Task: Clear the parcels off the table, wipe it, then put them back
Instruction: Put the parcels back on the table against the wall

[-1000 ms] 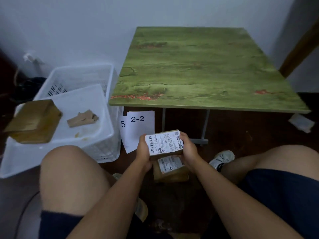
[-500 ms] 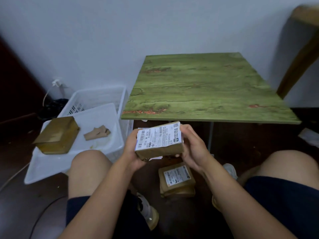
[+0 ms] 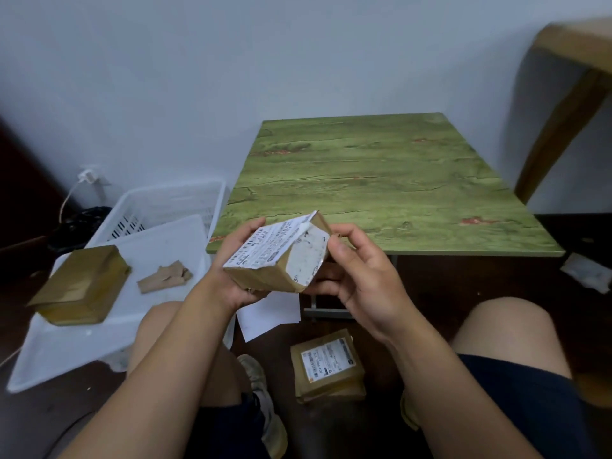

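While seated low, with both knees in view, nearest noted: stack of labelled parcels [image 3: 326, 369] on the dark floor between the feet, well apart from the tabletop.

Above that, held at mid-height: one labelled brown parcel [image 3: 281, 256], clamped at both ends. Left hand [image 3: 231, 279] wrapped round the near-left end, thumb on the label face; right hand [image 3: 357, 276] curled on the far-right end, thumb above and fingers beneath.

Change over the last second: lifted clear of the floor stack, carried up towards the table edge, now tipped so that a white end face shows. Judged as the put-back stage, first parcel of the return.

To the left: plain brown parcel [image 3: 82, 286] and cardboard scrap [image 3: 164, 276] lying on a white plastic lid [image 3: 66, 342] over a white basket [image 3: 172, 200].

Beyond: green wood-grain table [image 3: 397, 180], bearing no parcel. Whether wiped, cannot be told. Outstanding by judgement: held parcel, floor stack, and possibly the one on the lid.
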### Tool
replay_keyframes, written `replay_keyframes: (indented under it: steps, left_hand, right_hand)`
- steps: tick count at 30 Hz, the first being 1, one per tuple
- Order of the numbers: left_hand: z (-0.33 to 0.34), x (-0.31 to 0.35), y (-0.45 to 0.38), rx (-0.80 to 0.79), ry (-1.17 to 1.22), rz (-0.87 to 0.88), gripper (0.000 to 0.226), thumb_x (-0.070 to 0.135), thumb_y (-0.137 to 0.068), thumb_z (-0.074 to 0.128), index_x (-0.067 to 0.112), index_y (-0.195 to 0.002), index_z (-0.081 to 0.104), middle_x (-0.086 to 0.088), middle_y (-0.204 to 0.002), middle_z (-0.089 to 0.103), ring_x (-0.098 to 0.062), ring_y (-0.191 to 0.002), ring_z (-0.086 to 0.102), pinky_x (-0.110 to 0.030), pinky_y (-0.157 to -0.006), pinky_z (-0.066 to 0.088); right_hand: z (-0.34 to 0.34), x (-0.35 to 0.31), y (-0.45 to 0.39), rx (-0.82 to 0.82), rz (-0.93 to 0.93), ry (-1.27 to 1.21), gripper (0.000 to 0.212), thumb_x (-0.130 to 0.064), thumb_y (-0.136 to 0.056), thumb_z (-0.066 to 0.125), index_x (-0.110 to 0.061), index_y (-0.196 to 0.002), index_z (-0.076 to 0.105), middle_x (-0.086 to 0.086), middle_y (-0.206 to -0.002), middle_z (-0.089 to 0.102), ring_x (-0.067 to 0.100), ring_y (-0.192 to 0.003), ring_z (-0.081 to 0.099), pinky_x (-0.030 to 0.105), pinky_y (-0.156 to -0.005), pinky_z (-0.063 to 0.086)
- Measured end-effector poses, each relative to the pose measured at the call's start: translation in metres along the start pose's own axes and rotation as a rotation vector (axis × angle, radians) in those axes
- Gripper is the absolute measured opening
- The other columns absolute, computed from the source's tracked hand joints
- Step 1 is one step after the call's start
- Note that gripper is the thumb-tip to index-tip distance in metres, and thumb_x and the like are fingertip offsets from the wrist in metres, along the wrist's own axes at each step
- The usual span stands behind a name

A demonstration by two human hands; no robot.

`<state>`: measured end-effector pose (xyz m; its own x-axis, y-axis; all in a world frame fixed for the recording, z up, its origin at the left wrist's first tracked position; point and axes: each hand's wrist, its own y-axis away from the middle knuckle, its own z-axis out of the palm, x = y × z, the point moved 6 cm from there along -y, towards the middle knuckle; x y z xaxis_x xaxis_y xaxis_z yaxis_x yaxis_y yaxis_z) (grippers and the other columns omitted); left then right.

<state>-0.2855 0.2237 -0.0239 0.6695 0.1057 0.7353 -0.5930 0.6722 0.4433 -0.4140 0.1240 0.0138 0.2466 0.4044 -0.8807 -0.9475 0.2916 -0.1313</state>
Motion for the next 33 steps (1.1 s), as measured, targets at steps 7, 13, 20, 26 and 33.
replay_keyframes:
  steps: [7,13,20,26,33]
  left_hand:
    - [0.054,-0.002,0.007,-0.543,0.126,-0.103,0.089,0.041,-0.095,-0.013,-0.015,-0.117,0.053,-0.034,-0.116,0.059,-0.041,-0.108,0.06,-0.044,-0.094,0.046]
    - [0.049,-0.007,-0.007,-0.597,0.102,-0.245,0.082,0.051,-0.099,0.013,-0.017,-0.128,0.046,-0.038,-0.121,0.054,-0.046,-0.112,0.056,-0.052,-0.094,0.043]
    - [0.025,0.016,-0.039,-0.38,0.033,0.065,0.082,0.067,-0.088,0.039,0.012,-0.148,0.035,-0.019,-0.126,0.057,-0.028,-0.092,0.068,-0.036,-0.07,0.058]
    - [0.049,0.021,-0.031,-0.311,-0.121,0.217,0.072,0.062,-0.086,0.05,0.015,-0.139,0.047,-0.016,-0.123,0.063,-0.026,-0.099,0.066,-0.04,-0.077,0.057]
    - [0.049,0.017,-0.035,-0.169,-0.251,0.223,0.069,0.063,-0.077,0.055,0.014,-0.126,0.062,-0.016,-0.128,0.063,-0.029,-0.116,0.061,-0.05,-0.097,0.05]
  right_hand:
    - [0.012,-0.019,-0.002,-0.093,-0.166,0.138,0.019,-0.046,-0.075,0.077,-0.039,-0.087,0.063,0.007,-0.087,0.073,0.025,-0.069,0.072,0.03,-0.06,0.058]
    - [0.007,-0.023,-0.006,0.011,-0.271,0.167,0.021,-0.049,-0.076,0.074,-0.038,-0.089,0.063,0.007,-0.088,0.074,0.024,-0.068,0.072,0.031,-0.06,0.057]
    - [-0.016,-0.026,-0.013,0.308,-0.341,0.197,0.023,-0.024,-0.078,0.066,-0.015,-0.093,0.051,0.008,-0.089,0.075,0.025,-0.08,0.074,0.026,-0.068,0.057]
    - [-0.027,-0.02,-0.021,0.355,-0.337,0.257,0.024,-0.03,-0.077,0.068,-0.018,-0.091,0.053,0.008,-0.091,0.074,0.022,-0.087,0.073,0.026,-0.075,0.056]
    - [-0.039,-0.022,-0.029,0.385,-0.294,0.463,0.032,-0.047,-0.077,0.077,-0.037,-0.097,0.055,0.01,-0.07,0.067,0.034,-0.064,0.064,0.049,-0.066,0.055]
